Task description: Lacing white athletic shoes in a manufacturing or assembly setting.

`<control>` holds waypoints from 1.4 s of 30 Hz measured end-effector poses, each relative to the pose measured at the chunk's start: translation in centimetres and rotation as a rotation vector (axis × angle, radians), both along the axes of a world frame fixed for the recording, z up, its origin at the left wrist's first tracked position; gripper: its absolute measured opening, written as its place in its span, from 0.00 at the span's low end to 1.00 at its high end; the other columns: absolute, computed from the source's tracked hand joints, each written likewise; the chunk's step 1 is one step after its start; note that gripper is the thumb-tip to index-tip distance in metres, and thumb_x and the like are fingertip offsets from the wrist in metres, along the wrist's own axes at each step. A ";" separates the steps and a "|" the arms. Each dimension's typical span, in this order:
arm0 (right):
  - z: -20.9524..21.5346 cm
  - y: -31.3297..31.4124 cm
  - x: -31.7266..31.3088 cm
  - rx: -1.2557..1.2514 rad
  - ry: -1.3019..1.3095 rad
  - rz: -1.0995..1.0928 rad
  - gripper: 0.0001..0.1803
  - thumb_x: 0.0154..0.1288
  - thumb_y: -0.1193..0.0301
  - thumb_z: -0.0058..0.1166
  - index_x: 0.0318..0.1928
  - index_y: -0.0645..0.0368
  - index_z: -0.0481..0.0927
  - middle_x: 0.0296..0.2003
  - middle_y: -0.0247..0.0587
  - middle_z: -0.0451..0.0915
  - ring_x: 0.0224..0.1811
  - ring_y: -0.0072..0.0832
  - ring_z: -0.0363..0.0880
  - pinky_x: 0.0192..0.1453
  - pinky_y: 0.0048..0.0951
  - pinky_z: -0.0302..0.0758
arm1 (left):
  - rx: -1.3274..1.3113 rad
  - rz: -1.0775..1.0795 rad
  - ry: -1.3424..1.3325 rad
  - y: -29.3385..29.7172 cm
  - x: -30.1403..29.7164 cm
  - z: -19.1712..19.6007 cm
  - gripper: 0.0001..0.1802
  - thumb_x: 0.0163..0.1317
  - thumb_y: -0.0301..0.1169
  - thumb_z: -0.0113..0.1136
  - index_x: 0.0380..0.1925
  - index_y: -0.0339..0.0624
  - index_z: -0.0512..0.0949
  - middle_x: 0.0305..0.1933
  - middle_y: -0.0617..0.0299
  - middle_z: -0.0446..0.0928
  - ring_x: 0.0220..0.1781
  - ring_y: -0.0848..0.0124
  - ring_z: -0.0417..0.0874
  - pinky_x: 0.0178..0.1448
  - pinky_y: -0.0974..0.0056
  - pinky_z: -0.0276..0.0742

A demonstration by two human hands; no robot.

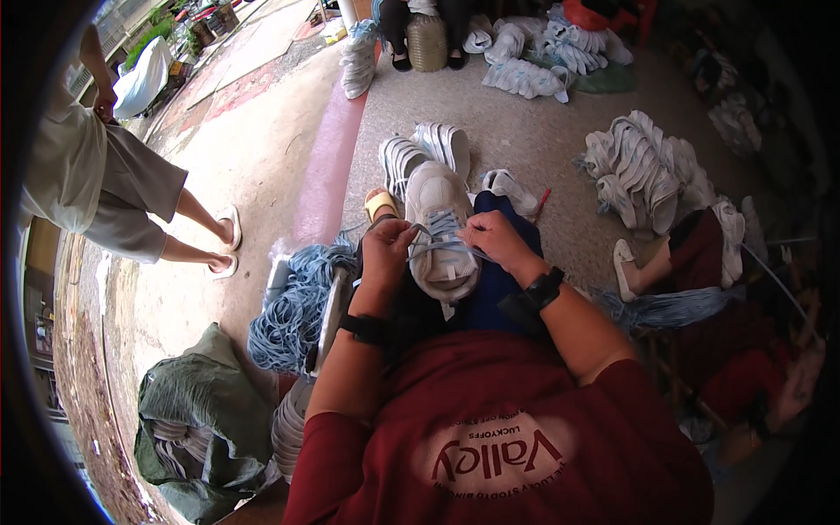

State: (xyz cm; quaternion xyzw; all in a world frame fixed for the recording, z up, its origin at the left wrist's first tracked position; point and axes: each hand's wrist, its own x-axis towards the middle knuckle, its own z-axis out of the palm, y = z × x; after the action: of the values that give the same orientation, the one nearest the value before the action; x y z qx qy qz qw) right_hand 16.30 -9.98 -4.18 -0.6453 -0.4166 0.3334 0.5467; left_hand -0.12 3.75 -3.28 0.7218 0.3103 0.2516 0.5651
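Lacing in progress: my left hand (387,248) and right hand (493,236) each pinch the pale blue lace (442,229) over the white sneaker (440,232) between them; threading the next eyelet likely follows.

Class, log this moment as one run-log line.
left hand: pinching light-blue lace | right hand: pulling lace | white sneaker: on lap | lace bundle: beside left arm

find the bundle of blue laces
In the head view, the bundle of blue laces lies on the floor at the person's left, beside the left hand.
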 end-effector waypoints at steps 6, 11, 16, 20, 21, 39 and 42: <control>0.3 0.1 -0.4 -0.064 -0.021 -0.108 0.12 0.56 0.72 0.57 0.20 0.65 0.74 0.15 0.34 0.73 0.18 0.16 0.65 0.22 0.25 0.63 | -0.587 -0.209 -0.246 -0.6 -0.4 0.2 0.12 0.61 0.36 0.55 0.23 0.41 0.76 0.22 0.71 0.71 0.28 0.81 0.68 0.37 0.77 0.62; 0.5 -2.0 -0.6 -0.160 -0.251 -0.045 0.12 0.58 0.69 0.57 0.35 0.63 0.71 0.20 0.45 0.74 0.20 0.23 0.72 0.25 0.27 0.68 | -0.350 -0.134 -0.164 -0.6 -0.2 -0.7 0.15 0.61 0.36 0.56 0.19 0.41 0.72 0.20 0.70 0.70 0.25 0.79 0.68 0.30 0.72 0.62; -0.3 -2.2 -1.2 0.017 -0.314 -0.266 0.10 0.56 0.73 0.56 0.35 0.64 0.72 0.27 0.47 0.75 0.28 0.24 0.78 0.31 0.27 0.71 | 0.037 0.015 -0.031 -0.8 -0.7 -1.8 0.14 0.61 0.38 0.57 0.24 0.38 0.73 0.20 0.69 0.70 0.23 0.78 0.68 0.28 0.70 0.64; 0.1 -3.6 -0.6 0.083 0.142 -0.444 0.08 0.49 0.83 0.52 0.33 0.62 0.75 0.24 0.31 0.74 0.24 0.14 0.71 0.26 0.20 0.67 | 0.184 0.073 0.143 -1.3 -2.3 -1.5 0.12 0.58 0.34 0.61 0.30 0.37 0.72 0.19 0.72 0.68 0.22 0.83 0.65 0.26 0.74 0.61; 0.5 -4.5 0.0 0.131 0.301 -0.460 0.09 0.49 0.84 0.51 0.33 0.60 0.76 0.20 0.27 0.70 0.18 0.11 0.64 0.21 0.16 0.60 | 0.191 0.082 0.168 -0.9 -3.0 -1.3 0.12 0.58 0.34 0.61 0.30 0.37 0.72 0.19 0.72 0.68 0.22 0.83 0.65 0.26 0.74 0.61; 4.5 -15.3 4.9 -0.150 -0.458 -0.127 0.05 0.55 0.76 0.55 0.26 0.64 0.75 0.21 0.33 0.71 0.24 0.19 0.68 0.28 0.24 0.61 | 0.527 -0.086 0.183 3.6 -10.8 1.7 0.03 0.48 0.22 0.64 0.24 0.36 0.79 0.23 0.59 0.77 0.26 0.72 0.77 0.33 0.69 0.72; 4.5 -17.2 5.8 -0.098 -0.715 -0.140 0.04 0.52 0.76 0.58 0.27 0.64 0.77 0.21 0.41 0.74 0.23 0.28 0.73 0.29 0.28 0.67 | 0.432 -0.025 0.186 6.0 -13.8 -0.5 0.03 0.49 0.22 0.64 0.26 0.36 0.80 0.24 0.60 0.79 0.27 0.74 0.78 0.34 0.70 0.72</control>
State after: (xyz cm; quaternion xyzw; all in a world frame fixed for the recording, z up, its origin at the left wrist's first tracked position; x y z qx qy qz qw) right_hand 22.09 -27.15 0.32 -0.7735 -0.5196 0.0683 0.3564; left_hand -13.96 9.71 -3.75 0.8498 0.2911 0.2378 0.3696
